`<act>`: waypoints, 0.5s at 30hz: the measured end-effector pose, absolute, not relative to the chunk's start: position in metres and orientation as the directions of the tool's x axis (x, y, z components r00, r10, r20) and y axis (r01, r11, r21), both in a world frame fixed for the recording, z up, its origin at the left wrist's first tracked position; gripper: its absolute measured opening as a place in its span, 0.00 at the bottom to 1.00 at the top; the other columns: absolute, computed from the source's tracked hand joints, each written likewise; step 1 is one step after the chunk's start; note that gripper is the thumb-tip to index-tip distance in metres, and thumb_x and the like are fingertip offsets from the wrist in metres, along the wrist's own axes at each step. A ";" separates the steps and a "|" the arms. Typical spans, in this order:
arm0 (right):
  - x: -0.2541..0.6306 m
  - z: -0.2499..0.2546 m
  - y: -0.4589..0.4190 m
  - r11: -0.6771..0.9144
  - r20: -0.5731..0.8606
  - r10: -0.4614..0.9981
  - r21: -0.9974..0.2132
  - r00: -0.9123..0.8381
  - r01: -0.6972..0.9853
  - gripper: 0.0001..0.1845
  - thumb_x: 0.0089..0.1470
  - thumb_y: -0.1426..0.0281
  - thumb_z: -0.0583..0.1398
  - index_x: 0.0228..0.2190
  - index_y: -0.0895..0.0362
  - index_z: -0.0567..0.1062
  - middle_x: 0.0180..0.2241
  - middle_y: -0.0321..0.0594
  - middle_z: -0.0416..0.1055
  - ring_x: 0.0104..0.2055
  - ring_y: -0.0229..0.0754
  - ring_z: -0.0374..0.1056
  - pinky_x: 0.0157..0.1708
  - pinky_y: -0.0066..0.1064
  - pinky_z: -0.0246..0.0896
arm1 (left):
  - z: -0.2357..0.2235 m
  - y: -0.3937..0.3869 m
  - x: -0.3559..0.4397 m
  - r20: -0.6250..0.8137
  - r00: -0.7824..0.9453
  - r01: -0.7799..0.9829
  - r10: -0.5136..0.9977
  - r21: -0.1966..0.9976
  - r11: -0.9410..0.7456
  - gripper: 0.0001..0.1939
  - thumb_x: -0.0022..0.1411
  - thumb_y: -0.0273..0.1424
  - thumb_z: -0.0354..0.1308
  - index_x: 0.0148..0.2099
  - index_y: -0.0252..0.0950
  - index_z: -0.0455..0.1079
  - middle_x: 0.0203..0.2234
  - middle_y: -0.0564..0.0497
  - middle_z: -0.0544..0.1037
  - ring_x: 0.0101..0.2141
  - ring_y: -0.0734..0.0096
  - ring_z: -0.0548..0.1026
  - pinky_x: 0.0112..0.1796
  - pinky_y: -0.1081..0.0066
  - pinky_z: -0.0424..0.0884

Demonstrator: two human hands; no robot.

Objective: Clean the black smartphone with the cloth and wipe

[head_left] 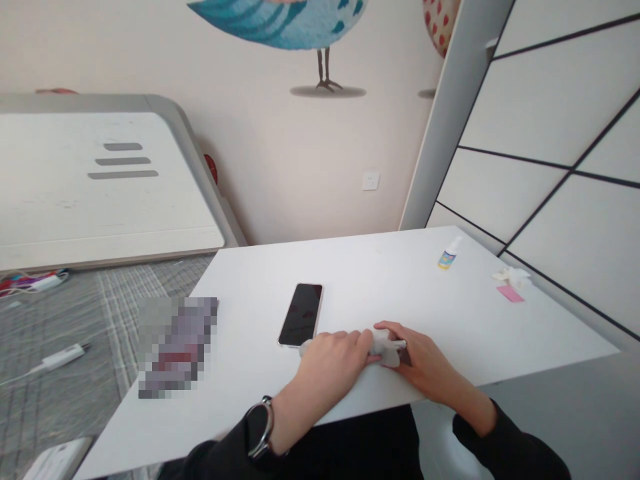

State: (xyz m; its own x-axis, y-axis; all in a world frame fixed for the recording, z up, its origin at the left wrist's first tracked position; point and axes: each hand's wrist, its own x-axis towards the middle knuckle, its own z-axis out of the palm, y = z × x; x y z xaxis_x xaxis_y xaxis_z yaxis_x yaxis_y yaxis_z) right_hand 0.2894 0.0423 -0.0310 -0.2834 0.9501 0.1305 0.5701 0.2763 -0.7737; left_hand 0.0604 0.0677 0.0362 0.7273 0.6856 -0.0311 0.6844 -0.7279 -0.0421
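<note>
Left hand (333, 360) and right hand (420, 363) pinch white cloth (387, 352) together, palms down.

The scene is bright and evenly lit with faint, soft shadows, wide-angle distortion bends the edges, and a pixelated patch (175, 347) obscures part of the desk (240, 347).

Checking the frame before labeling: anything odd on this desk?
One thing: a pixelated mosaic patch hides whatever lies on the left side of the white table, so it can't be identified. Minor: a crumpled tissue lies loose beside a pink slip near the table's right edge.
</note>
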 end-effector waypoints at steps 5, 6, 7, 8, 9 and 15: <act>0.286 -0.027 0.042 0.265 0.113 0.952 -0.770 -0.285 0.581 0.27 0.59 0.70 0.65 0.59 0.49 0.71 0.41 0.38 0.75 0.42 0.48 0.73 0.47 0.41 0.67 | 0.037 0.071 0.031 -0.060 0.724 0.684 0.687 -0.062 -0.727 0.13 0.77 0.40 0.54 0.46 0.35 0.70 0.33 0.49 0.82 0.34 0.55 0.85 0.30 0.62 0.78; 0.285 -0.027 0.042 0.266 0.113 0.951 -0.770 -0.287 0.580 0.28 0.59 0.71 0.65 0.59 0.49 0.70 0.40 0.38 0.74 0.40 0.47 0.73 0.45 0.39 0.67 | 0.037 0.071 0.033 -0.061 0.728 0.680 0.683 -0.062 -0.730 0.13 0.77 0.40 0.54 0.46 0.35 0.70 0.33 0.49 0.82 0.34 0.55 0.85 0.29 0.62 0.78; 0.285 -0.028 0.042 0.269 0.116 0.951 -0.770 -0.287 0.579 0.29 0.58 0.72 0.64 0.60 0.49 0.68 0.40 0.37 0.74 0.39 0.47 0.72 0.44 0.39 0.66 | 0.037 0.071 0.036 -0.061 0.731 0.677 0.679 -0.060 -0.734 0.13 0.77 0.40 0.54 0.46 0.35 0.70 0.33 0.49 0.82 0.33 0.54 0.85 0.29 0.62 0.78; 0.285 -0.029 0.042 0.272 0.120 0.950 -0.771 -0.287 0.577 0.31 0.58 0.73 0.63 0.62 0.49 0.67 0.40 0.37 0.73 0.38 0.46 0.72 0.42 0.38 0.66 | 0.038 0.071 0.042 -0.058 0.735 0.673 0.675 -0.055 -0.737 0.13 0.76 0.41 0.55 0.46 0.35 0.70 0.33 0.49 0.82 0.33 0.54 0.85 0.29 0.62 0.78; 0.285 -0.031 0.042 0.276 0.126 0.949 -0.771 -0.288 0.573 0.32 0.59 0.73 0.62 0.63 0.49 0.65 0.40 0.37 0.73 0.38 0.46 0.72 0.42 0.38 0.66 | 0.037 0.071 0.050 -0.054 0.738 0.670 0.672 -0.049 -0.740 0.14 0.76 0.42 0.55 0.47 0.35 0.70 0.33 0.49 0.82 0.33 0.54 0.85 0.29 0.62 0.78; 0.292 -0.041 0.041 0.317 0.172 0.937 -0.784 -0.304 0.534 0.32 0.57 0.73 0.59 0.62 0.51 0.65 0.53 0.45 0.75 0.52 0.51 0.74 0.54 0.43 0.67 | 0.028 0.060 0.107 0.010 0.744 0.668 0.668 -0.010 -0.744 0.15 0.78 0.39 0.53 0.54 0.31 0.68 0.36 0.46 0.82 0.35 0.56 0.85 0.30 0.63 0.79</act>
State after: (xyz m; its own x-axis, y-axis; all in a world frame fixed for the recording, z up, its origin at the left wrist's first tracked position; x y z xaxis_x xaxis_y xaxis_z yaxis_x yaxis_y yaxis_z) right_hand 0.2920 0.0408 -0.0408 -0.3035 0.9372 0.1720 0.5341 0.3168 -0.7838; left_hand 0.1071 0.0601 0.0277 0.7437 0.6684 0.0097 0.6685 -0.7437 -0.0101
